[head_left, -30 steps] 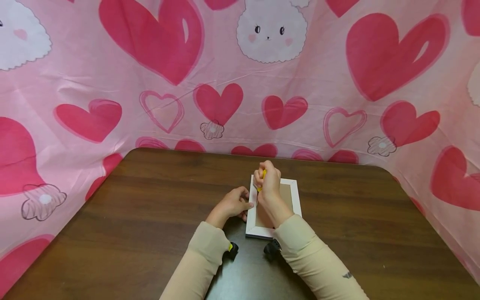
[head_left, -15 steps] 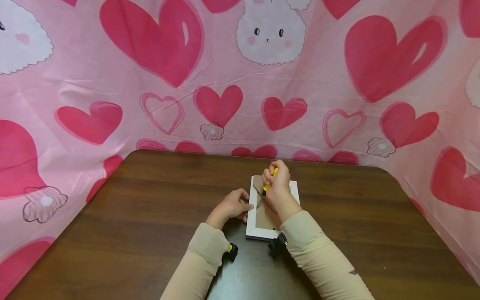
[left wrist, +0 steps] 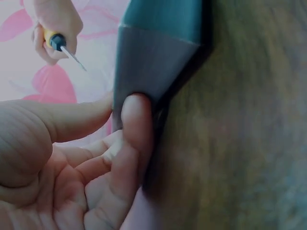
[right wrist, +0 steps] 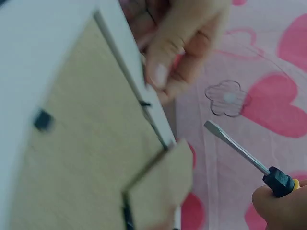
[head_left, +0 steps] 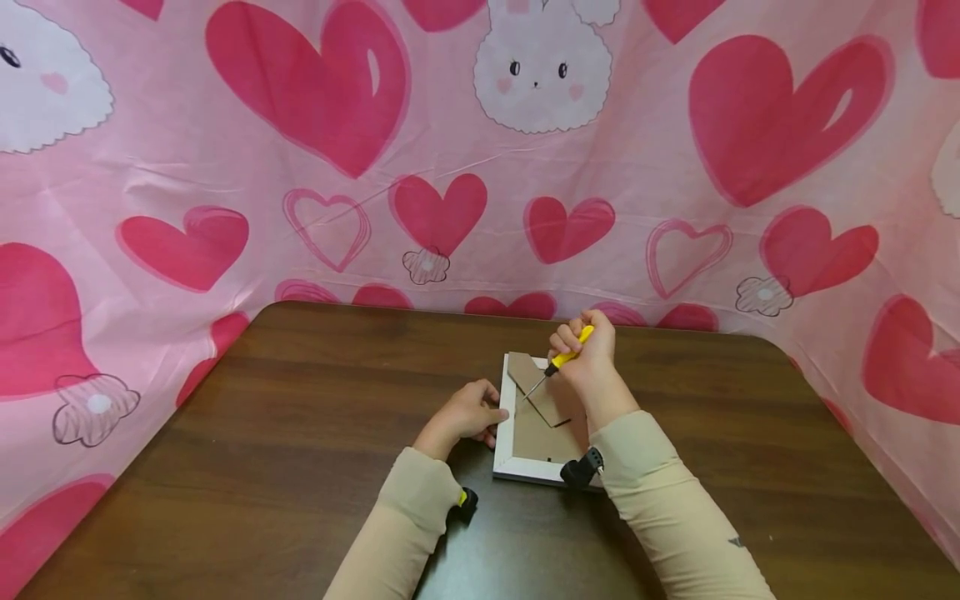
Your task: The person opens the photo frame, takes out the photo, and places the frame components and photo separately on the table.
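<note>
A white picture frame (head_left: 506,433) lies back side up, its brown backing board (head_left: 534,442) showing. My left hand (head_left: 467,414) pinches the frame's left edge, thumb on top and fingers against the side, as the left wrist view shows. My right hand (head_left: 594,362) holds a flathead screwdriver (head_left: 573,348) by its yellow and black handle. Its metal shaft (right wrist: 242,152) points down and left above the board, and the tip looks clear of the frame in the right wrist view. A stand flap (right wrist: 165,179) rises from the board. Small dark tabs (right wrist: 145,103) sit along the frame's inner edge.
The brown wooden table (head_left: 300,433) extends around the frame on all sides. Behind it hangs a pink cloth (head_left: 465,150) with hearts and rabbit faces. Black wrist cameras (head_left: 581,468) stick out near both cuffs.
My right hand has moved right with the screwdriver, away from the frame's left inner edge. More of the backing board and its flap now shows. The left hand stays in place.
</note>
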{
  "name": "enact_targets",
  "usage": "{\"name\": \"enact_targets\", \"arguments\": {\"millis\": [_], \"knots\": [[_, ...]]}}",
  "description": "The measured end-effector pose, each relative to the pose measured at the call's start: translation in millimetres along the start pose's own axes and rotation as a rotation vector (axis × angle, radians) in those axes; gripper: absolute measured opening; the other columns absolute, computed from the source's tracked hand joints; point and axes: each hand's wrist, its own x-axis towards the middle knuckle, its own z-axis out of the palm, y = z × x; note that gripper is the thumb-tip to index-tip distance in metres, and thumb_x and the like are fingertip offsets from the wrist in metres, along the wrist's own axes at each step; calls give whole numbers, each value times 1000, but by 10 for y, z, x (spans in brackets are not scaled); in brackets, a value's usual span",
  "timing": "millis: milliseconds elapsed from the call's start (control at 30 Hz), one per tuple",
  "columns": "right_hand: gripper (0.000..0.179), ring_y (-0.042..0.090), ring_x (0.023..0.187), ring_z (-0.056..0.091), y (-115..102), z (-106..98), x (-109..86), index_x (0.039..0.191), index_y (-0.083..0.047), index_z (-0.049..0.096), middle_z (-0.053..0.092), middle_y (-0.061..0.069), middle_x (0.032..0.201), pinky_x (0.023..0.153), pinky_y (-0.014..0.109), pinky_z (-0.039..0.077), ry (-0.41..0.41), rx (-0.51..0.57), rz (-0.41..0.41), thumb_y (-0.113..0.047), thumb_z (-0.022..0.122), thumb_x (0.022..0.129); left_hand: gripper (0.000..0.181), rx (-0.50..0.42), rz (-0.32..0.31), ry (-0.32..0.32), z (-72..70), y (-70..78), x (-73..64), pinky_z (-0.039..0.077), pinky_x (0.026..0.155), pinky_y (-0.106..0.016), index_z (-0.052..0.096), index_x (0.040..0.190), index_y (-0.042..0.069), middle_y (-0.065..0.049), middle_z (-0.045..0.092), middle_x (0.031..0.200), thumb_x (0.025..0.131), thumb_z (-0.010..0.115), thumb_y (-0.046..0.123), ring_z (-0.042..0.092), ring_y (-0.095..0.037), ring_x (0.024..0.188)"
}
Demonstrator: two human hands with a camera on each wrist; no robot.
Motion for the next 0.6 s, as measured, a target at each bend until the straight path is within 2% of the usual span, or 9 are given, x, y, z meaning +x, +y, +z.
{"name": "enact_targets", "arguments": {"millis": [133, 267, 400, 533, 567, 600], "knots": [[59, 14, 44, 30, -179, 44, -31, 49, -13, 36, 31, -1, 41, 56, 28, 24, 9, 49, 25, -41, 36, 102, 22, 13, -35, -27, -91, 20, -51, 50, 51, -25, 53, 109, 0, -9, 59, 68, 96, 65, 14, 58, -13, 47], [45, 14, 50, 33, -333, 83, -33, 61, -13, 39, 34, -1, 46, 58, 27, 25, 31, 40, -24, -31, 42, 103, 20, 33, -45, -17, -200, 60, -121, 51, 54, -26, 56, 105, 2, -11, 63, 71, 98, 63, 18, 60, -13, 49], [24, 13, 62, 38, -481, 94, -27, 78, -9, 41, 41, 1, 60, 60, 23, 31, 87, -50, -95, -13, 44, 102, 23, 109, -33, -49, -268, 148, -209, 49, 55, -25, 62, 97, -2, -11, 65, 72, 98, 62, 22, 63, -12, 50], [4, 13, 69, 44, -639, 57, -18, 98, -8, 45, 47, 2, 79, 60, 18, 40, 163, -176, -81, -5, 48, 100, 25, 187, -27, -108, -273, 258, -302, 50, 59, -27, 66, 90, -2, -12, 67, 74, 95, 67, 22, 68, -16, 54], [9, 13, 69, 46, -678, 37, -13, 107, -9, 47, 48, 2, 83, 59, 18, 42, 169, -221, -66, -5, 48, 100, 23, 206, -25, -117, -262, 281, -321, 51, 61, -27, 66, 90, -2, -12, 67, 76, 93, 70, 21, 69, -18, 56], [21, 12, 68, 48, -717, 9, -6, 120, -10, 48, 50, 1, 85, 59, 17, 45, 166, -270, -48, -5, 48, 100, 22, 231, -27, -123, -247, 304, -341, 52, 64, -28, 65, 92, -1, -11, 67, 79, 91, 73, 20, 70, -20, 58]]}}
